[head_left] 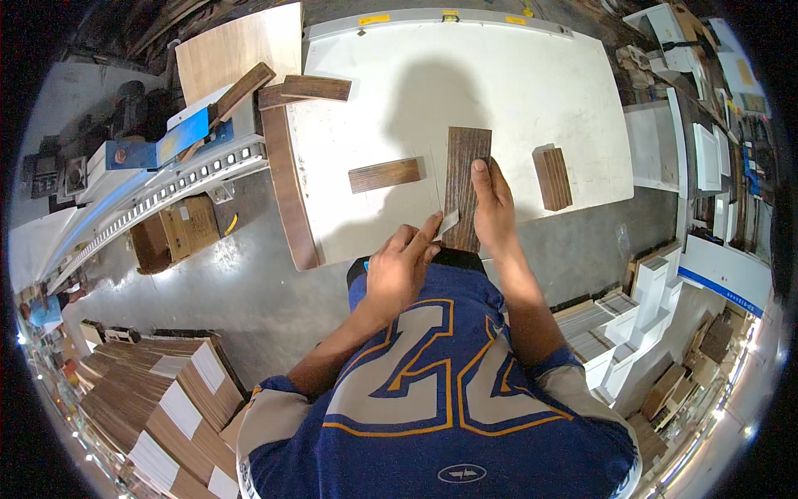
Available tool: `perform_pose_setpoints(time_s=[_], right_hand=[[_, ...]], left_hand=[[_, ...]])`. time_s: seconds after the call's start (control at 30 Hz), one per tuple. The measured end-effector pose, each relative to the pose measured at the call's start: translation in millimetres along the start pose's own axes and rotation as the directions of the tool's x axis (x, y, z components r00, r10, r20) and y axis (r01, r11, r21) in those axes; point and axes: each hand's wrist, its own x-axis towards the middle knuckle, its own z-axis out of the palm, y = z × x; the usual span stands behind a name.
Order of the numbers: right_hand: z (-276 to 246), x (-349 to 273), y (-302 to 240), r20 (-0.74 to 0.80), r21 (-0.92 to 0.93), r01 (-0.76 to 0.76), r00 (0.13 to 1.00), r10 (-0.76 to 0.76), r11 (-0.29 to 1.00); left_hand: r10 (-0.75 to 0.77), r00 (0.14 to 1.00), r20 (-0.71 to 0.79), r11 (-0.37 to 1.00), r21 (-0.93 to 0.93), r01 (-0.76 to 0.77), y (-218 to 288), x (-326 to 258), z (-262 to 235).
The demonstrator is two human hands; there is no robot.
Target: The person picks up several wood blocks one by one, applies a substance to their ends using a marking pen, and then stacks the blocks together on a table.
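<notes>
A dark brown wood-grain board (465,179) stretches away from my body over the white worktop (357,125), its near end close to my waist. My right hand (496,208) grips the board's right edge, thumb on its upper face. In my left hand (399,270), closed fingers pinch a small, thin, pale flat piece (449,223) against the board's left edge; its exact kind cannot be made out. A short brown wood strip (384,175) lies left of the board, and a brown wood block (552,178) lies to its right.
A long level (449,18) runs along the worktop's far edge. Several dark wood offcuts (316,87) lie at the far left, beside a light wood panel (241,50). A cardboard box (184,231) sits on the floor at left. Stacked panels (158,407) stand behind left, white cabinet parts (619,333) at right.
</notes>
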Motion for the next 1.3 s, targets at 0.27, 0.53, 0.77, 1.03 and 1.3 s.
perform_pose_setpoints(time_s=[0.27,0.53,0.77,1.03,1.3], right_hand=[[0,-2,-13,0.084,-0.236,0.161,0.986,-0.145,0.958],[-6,-5,-15,0.228,-0.357,0.103,0.973,-0.021,0.928],[1,-12,-18,0.253,-0.190,0.127,0.965,-0.077,0.974],[-5,-3,-5,0.162,-0.145,0.076,0.985,-0.052,0.987],[-3,-4,-4,0.204,-0.170,0.095,0.977,-0.060,0.981]], left_hand=[[-0.018,0.997,-0.069,0.997,-0.079,0.013,1,32,-12],[0.005,0.964,-0.265,0.998,-0.059,-0.021,-10,77,-25],[0.019,0.920,-0.390,0.975,-0.196,-0.104,-39,93,-32],[0.305,0.888,-0.343,0.931,-0.088,-0.354,-42,40,0],[0.425,0.826,-0.370,0.904,0.123,-0.410,-29,48,1]])
